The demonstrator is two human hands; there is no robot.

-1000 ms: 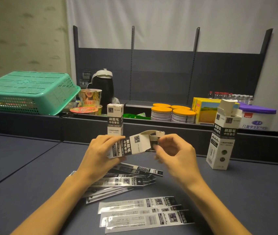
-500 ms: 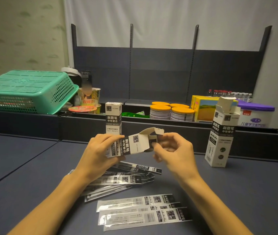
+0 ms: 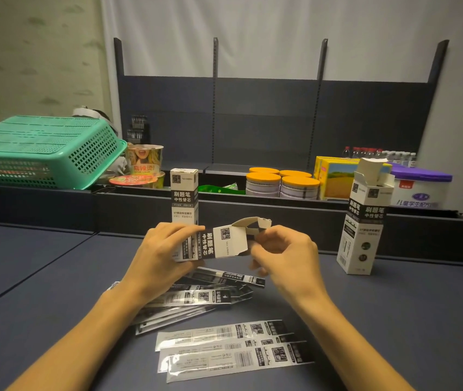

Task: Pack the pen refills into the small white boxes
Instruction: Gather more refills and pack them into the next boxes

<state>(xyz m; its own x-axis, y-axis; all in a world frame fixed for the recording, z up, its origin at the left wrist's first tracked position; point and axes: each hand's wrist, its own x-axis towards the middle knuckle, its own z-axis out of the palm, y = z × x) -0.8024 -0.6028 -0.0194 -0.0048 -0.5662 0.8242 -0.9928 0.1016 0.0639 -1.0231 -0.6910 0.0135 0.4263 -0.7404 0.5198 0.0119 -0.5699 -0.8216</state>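
Observation:
My left hand (image 3: 158, 256) grips a small white box (image 3: 219, 242) held sideways above the table, its open end pointing right. My right hand (image 3: 284, 253) pinches the box's end flap between thumb and fingers. Under my hands lies a heap of packaged pen refills (image 3: 196, 299), and three more refill packets (image 3: 233, 349) lie side by side nearer to me. A closed white box (image 3: 184, 194) stands upright behind my hands. Another white box (image 3: 366, 221) stands at the right with its top flaps open.
A dark ledge (image 3: 281, 213) runs across behind the table. On it sit a green plastic basket (image 3: 41, 152), noodle cups (image 3: 144, 163), orange-lidded tins (image 3: 281, 183), a yellow carton (image 3: 336, 176) and a purple-lidded tub (image 3: 422, 189). Dark shelving rises at the back.
Both hands stay on the sideways box, with the right fingers shifting slightly at the end flap. The view has tilted a little; nothing on the table moved.

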